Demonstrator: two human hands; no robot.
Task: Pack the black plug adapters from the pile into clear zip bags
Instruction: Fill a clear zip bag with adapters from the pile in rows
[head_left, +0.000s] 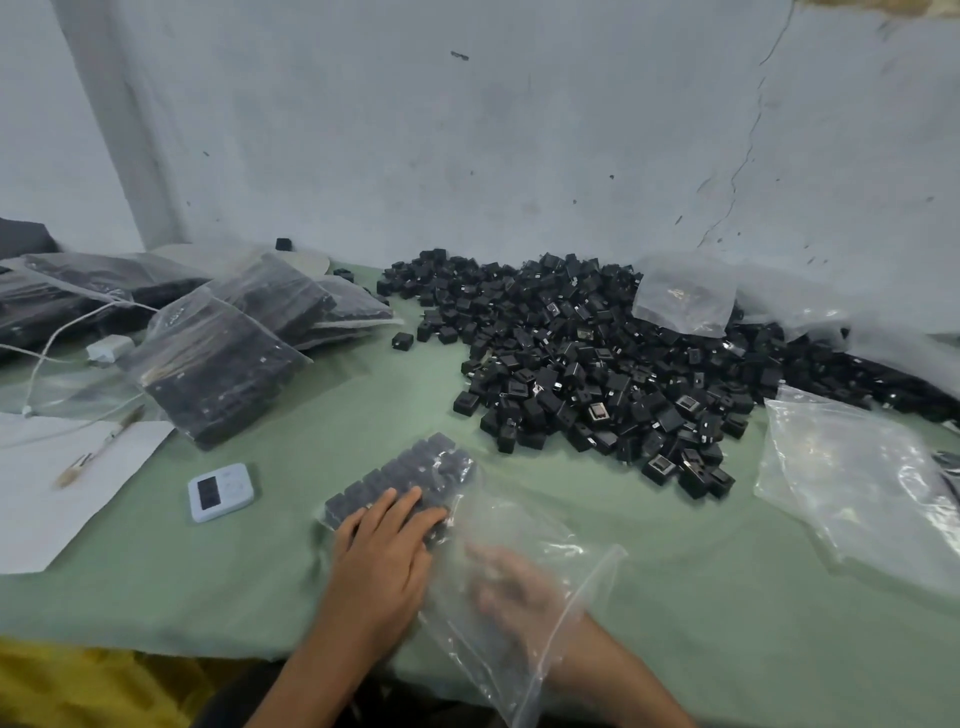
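Adapter rows (410, 475) under left hand (387, 556); bag (550, 639) covers right hand (511, 582).

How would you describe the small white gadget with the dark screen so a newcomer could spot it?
Start at the wide green cloth, then find the left hand resting on a row of adapters. Just left of it, beside the white paper, lies the gadget: a flat white slab with a dark screen, no cable attached.

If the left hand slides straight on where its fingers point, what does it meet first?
The left hand lies on the lined-up adapters, so those first; beyond them, probably the pile, though depth is unclear.
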